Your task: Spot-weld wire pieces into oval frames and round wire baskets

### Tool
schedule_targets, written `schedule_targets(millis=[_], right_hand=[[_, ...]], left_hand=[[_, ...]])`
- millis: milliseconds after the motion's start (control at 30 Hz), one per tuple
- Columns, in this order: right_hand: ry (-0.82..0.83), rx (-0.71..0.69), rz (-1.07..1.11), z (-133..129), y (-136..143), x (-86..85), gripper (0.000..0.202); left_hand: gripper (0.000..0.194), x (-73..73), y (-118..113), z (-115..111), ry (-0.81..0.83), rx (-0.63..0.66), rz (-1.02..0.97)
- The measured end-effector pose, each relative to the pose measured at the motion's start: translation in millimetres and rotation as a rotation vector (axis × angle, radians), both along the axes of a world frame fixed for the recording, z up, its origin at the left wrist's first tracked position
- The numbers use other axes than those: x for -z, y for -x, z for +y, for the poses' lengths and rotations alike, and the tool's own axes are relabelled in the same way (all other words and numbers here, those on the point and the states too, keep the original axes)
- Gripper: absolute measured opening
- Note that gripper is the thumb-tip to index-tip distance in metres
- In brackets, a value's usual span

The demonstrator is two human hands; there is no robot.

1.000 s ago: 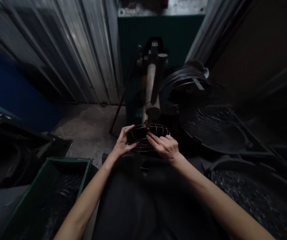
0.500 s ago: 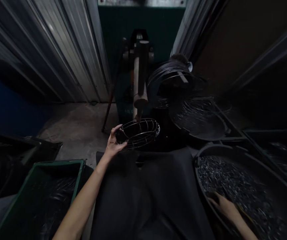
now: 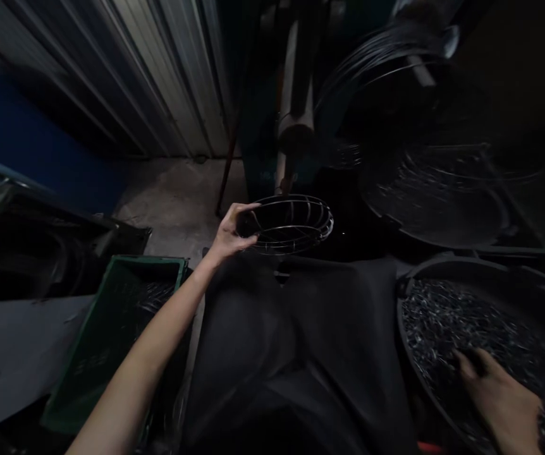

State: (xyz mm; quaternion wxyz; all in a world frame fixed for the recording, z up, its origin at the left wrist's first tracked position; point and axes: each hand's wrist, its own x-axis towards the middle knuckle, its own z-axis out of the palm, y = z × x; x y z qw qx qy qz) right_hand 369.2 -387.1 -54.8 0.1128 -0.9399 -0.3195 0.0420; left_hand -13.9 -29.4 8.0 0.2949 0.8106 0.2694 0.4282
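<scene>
Fingers and thumb of my left hand grip the left edge of a round wire basket, which is tilted in front of the machine's arm. On the right, my right hand reaches into a large dark tub of small metal pieces. Its fingertips are down among the pieces and too dark to make out, so whether they hold one does not show.
A green crate with metal parts stands at the lower left. Coils of wire sit at the upper right, above a round dark tray. Corrugated metal lines the upper left.
The view has shifted, so the machine appears higher and nearer. My right hand has moved from the tub's near rim further in over the metal pieces. My left hand keeps its grip on the basket.
</scene>
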Motion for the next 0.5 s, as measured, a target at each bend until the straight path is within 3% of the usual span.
schedule_targets(millis=[67, 133, 233, 333, 400, 500], right_hand=[[-0.114, 0.114, -0.012, 22.7, 26.2, -17.4, 0.049], [-0.284, 0.088, 0.097, 48.0, 56.9, -27.0, 0.046], [-0.388, -0.091, 0.376, 80.8, 94.2, -25.6, 0.050], [-0.432, -0.192, 0.569, 108.5, 113.9, -31.3, 0.044], [-0.521, -0.332, 0.631, 130.6, 124.2, -50.8, 0.036], [-0.575, -0.664, 0.632, 173.8, 140.6, -90.0, 0.023]], left_hand=[[0.053, -1.9, -0.9, -6.7, -0.006, 0.059, 0.036], [0.052, -2.9, -3.2, -13.6, 0.011, 0.088, 0.066], [0.054, -3.1, -8.2, -20.6, 0.052, 0.065, 0.076], [0.055, -3.8, -13.6, -22.9, 0.061, 0.054, 0.082], [0.056, -5.5, -17.2, -23.5, 0.050, 0.065, 0.087], [0.056, -9.7, -21.4, -24.7, 0.047, 0.099, 0.138]])
